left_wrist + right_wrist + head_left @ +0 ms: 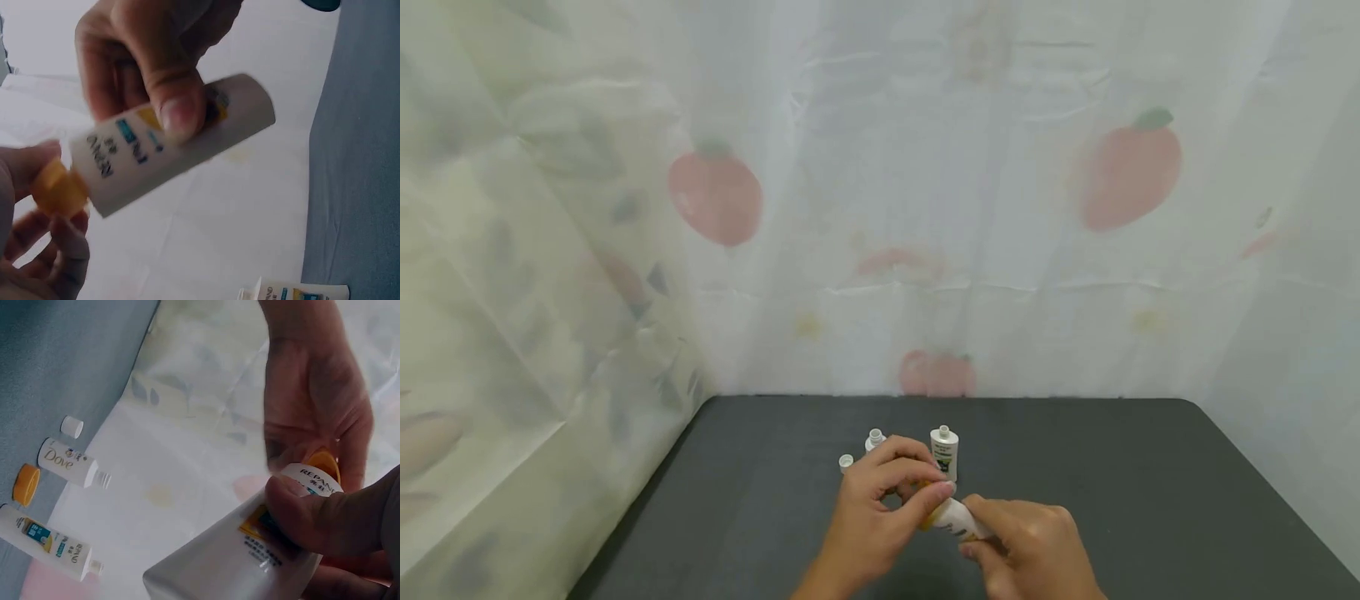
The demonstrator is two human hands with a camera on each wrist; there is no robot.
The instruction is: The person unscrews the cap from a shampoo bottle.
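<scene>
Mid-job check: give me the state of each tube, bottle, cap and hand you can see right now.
Held tube: off the table, orange cap on.
Dove bottle: standing, uncapped.
Second tube: standing, uncapped.
White cap: loose on table.
Loose orange cap: on table.
Left hand: pinching held tube's cap.
Right hand: gripping tube body.

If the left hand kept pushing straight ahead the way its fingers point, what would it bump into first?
Probably the upright white tube with a dark label, standing uncapped just beyond the left hand, whose fingers pinch the orange cap of the white tube gripped by the right hand. Depth is uncertain.
</scene>
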